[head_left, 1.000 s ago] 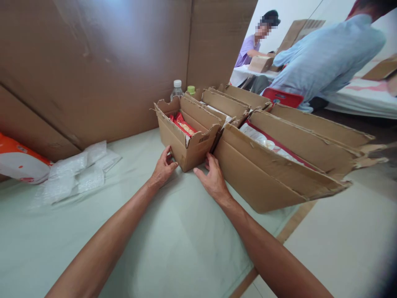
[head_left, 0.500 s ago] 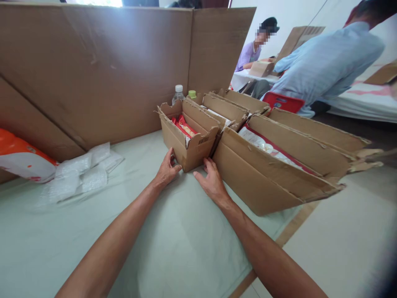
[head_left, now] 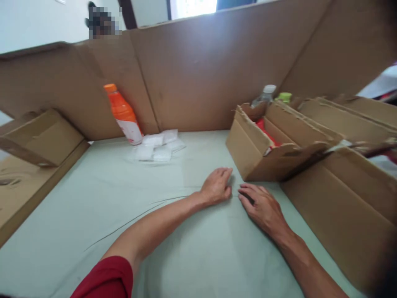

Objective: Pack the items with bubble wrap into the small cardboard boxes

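We are resting our left hand (head_left: 217, 186) and right hand (head_left: 262, 205) flat, fingers loosely spread and holding nothing, steadying the pale cloth (head_left: 93, 198) near the open carton (head_left: 248, 151).

Soft, even daylight. Source: a blown-out window (head_left: 192, 7) above the cardboard wall (head_left: 211, 78), overexposed to white with a bluish fringe. Pale green worktop (head_left: 93, 198) evenly lit; only faint, diffuse shadows under the left hand (head_left: 217, 186) and right hand (head_left: 262, 205). Motion blur throughout, strongest on the open box (head_left: 248, 149) right of the hands. Wide-angle bending of straight edges toward the frame borders. Dark vignette in the lower right corner.
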{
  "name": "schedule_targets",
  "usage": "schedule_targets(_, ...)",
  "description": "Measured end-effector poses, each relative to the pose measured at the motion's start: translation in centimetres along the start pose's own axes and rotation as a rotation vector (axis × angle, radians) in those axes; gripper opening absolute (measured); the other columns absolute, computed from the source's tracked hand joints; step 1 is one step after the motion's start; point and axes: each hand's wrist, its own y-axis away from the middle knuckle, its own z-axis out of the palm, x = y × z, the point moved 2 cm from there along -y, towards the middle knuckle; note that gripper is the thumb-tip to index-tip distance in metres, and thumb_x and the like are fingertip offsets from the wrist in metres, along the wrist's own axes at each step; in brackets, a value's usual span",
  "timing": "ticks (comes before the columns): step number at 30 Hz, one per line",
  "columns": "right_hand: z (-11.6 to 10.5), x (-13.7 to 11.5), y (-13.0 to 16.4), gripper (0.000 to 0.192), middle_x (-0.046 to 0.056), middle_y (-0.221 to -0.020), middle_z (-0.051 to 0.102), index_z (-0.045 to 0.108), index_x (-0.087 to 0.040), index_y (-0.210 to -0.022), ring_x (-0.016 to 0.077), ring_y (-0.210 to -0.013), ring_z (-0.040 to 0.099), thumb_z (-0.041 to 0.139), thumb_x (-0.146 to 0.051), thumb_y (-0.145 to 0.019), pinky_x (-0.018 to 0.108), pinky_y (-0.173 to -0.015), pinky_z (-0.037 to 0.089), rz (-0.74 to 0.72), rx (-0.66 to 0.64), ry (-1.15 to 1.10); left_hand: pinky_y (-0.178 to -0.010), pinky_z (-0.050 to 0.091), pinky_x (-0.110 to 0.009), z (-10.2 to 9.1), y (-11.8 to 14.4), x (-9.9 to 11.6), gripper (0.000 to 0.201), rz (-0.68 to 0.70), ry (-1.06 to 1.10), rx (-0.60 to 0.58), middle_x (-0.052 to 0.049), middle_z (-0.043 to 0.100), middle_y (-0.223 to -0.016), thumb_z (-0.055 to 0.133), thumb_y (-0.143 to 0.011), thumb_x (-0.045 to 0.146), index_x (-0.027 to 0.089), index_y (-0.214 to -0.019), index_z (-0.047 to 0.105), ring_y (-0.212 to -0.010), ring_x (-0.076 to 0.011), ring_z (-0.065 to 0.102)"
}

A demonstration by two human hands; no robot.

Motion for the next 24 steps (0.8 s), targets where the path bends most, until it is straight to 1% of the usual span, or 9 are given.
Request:
schedule_targets(4,0.5,0.2,-0.2,0.037,0.011,-0.109,0.075,0.076,-0.022,-0.095,0.0299,-0.098,0.068,0.045,-0.042,-0.092,0.047,-0.085,0.053,-0.044,0.035,0.059,-0.118,0.031,-0.055,-2.8,7.7,2.0,0.039,0.036,-0.192,-0.075,-0.019,0.056,-0.143,0.057,-0.084,0.024,0.016,-0.122,0.061,-0.138,-0.0348,0.045)
schedule_targets(8,1.3,-0.1,-0.3,0.049,0.014,-0.113,0.074,0.074,-0.020,-0.102,0.0357,-0.101,0.068,0.039,-0.053,-0.093,0.052,-0.083,0.053,-0.134,0.083,0.140,-0.117,0.034,-0.050,-5.7,16.1,4.3,0.042,0.136,-0.487,-0.197,-0.018,0.053,-0.146,0.050,-0.093,0.036,0.014,-0.128,0.056,-0.138,-0.0336,0.045)
schedule_targets(12,3.5,-0.5,-1.0,0.056,0.015,-0.125,0.071,0.072,-0.022,-0.113,0.0387,-0.108,0.068,0.039,-0.062,-0.090,0.056,-0.084,0.055,-0.213,0.061,0.147,-0.117,0.035,-0.043,-9.3,23.2,5.9,0.038,0.179,-0.518,-0.276,-0.013,0.055,-0.146,0.045,-0.097,0.036,0.016,-0.127,0.058,-0.140,-0.0292,0.046)
schedule_targets(15,5.4,-3.2,-1.3,0.056,0.015,-0.129,0.069,0.071,-0.025,-0.119,0.0396,-0.113,0.067,0.042,-0.061,-0.088,0.057,-0.086,0.057,-0.276,0.027,0.113,-0.117,0.037,-0.036,-12.8,27.2,5.6,0.034,0.181,-0.397,-0.370,-0.010,0.056,-0.148,0.044,-0.100,0.032,0.020,-0.126,0.063,-0.144,-0.0250,0.043)
schedule_targets(18,6.7,-9.5,-0.7,0.052,0.012,-0.135,0.066,0.067,-0.027,-0.129,0.0382,-0.116,0.067,0.047,-0.054,-0.090,0.056,-0.085,0.059,-0.421,0.027,0.054,-0.109,0.046,-0.035,-17.3,29.5,3.3,0.040,0.096,-0.149,-0.408,-0.013,0.066,-0.135,0.055,-0.094,0.036,0.016,-0.128,0.063,-0.132,-0.0252,0.057)
schedule_targets(20,7.2,-14.9,0.0,0.050,0.010,-0.139,0.064,0.063,-0.027,-0.135,0.0353,-0.117,0.067,0.054,-0.049,-0.090,0.052,-0.085,0.060,-0.571,-0.001,-0.019,-0.096,0.054,-0.031,-21.5,29.8,0.6,0.041,-0.031,-0.095,-0.240,-0.011,0.075,-0.116,0.061,-0.088,0.037,0.017,-0.124,0.067,-0.110,-0.0225,0.069)
schedule_targets(21,7.5,-17.5,0.4,0.051,0.010,-0.140,0.063,0.062,-0.027,-0.137,0.0337,-0.118,0.067,0.058,-0.047,-0.090,0.049,-0.087,0.060,-0.648,-0.033,-0.061,-0.091,0.056,-0.030,-24.1,29.7,-1.0,0.036,-0.102,-0.131,-0.093,-0.009,0.077,-0.111,0.062,-0.086,0.035,0.019,-0.118,0.070,-0.101,-0.0209,0.071)
schedule_targets(22,7.8,-19.9,0.8,0.052,0.009,-0.139,0.063,0.062,-0.027,-0.137,0.0322,-0.119,0.067,0.061,-0.046,-0.089,0.046,-0.088,0.060,-0.725,-0.068,-0.105,-0.089,0.057,-0.031,-27.1,29.6,-2.7,0.029,-0.176,-0.250,0.117,-0.005,0.078,-0.106,0.064,-0.082,0.031,0.024,-0.109,0.073,-0.097,-0.0202,0.072)
schedule_targets(24,8.4,-23.2,1.3,0.054,0.008,-0.137,0.066,0.062,-0.027,-0.137,0.0296,-0.118,0.067,0.067,-0.049,-0.088,0.040,-0.090,0.060,-0.867,-0.122,-0.181,-0.099,0.053,-0.044,-33.4,29.1,-5.7,0.029,-0.286,-0.377,0.358,-0.009,0.075,-0.111,0.062,-0.078,0.024,0.023,-0.104,0.073,-0.109,-0.0268,0.067)
